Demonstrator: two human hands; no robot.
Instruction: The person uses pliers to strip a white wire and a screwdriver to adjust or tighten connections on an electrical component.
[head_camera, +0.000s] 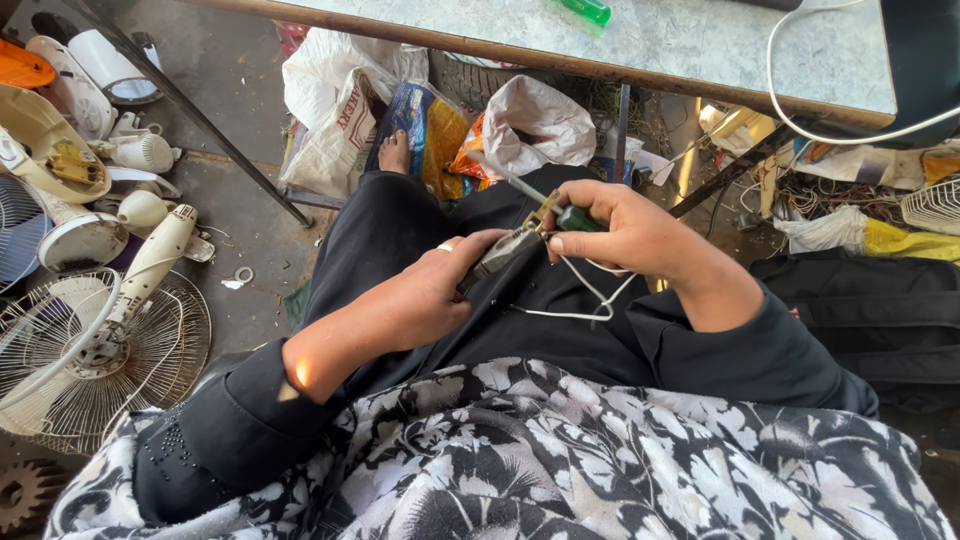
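Left hand (425, 295) is closed around a small grey electrical part (500, 252), gripping it from below over the lap; right hand (625, 228) is closed in a pinch on a green-handled screwdriver (560, 212), its shaft pointing up and away past the part. The part sits between the two hands, above the black trousers (400, 225), with thin white wires (590, 295) trailing from it and looping under the right wrist. Judgement: the work would go best with the left grip kept firm, the tool tip seated squarely, and the loose wires kept out of the tool's path; a slip could nick them. Further out: a worktable (640, 45) edge ahead with plastic bags (340, 95) beneath, and a dismantled fan guard (90, 350) with white fan parts (80, 235) on the floor at left.
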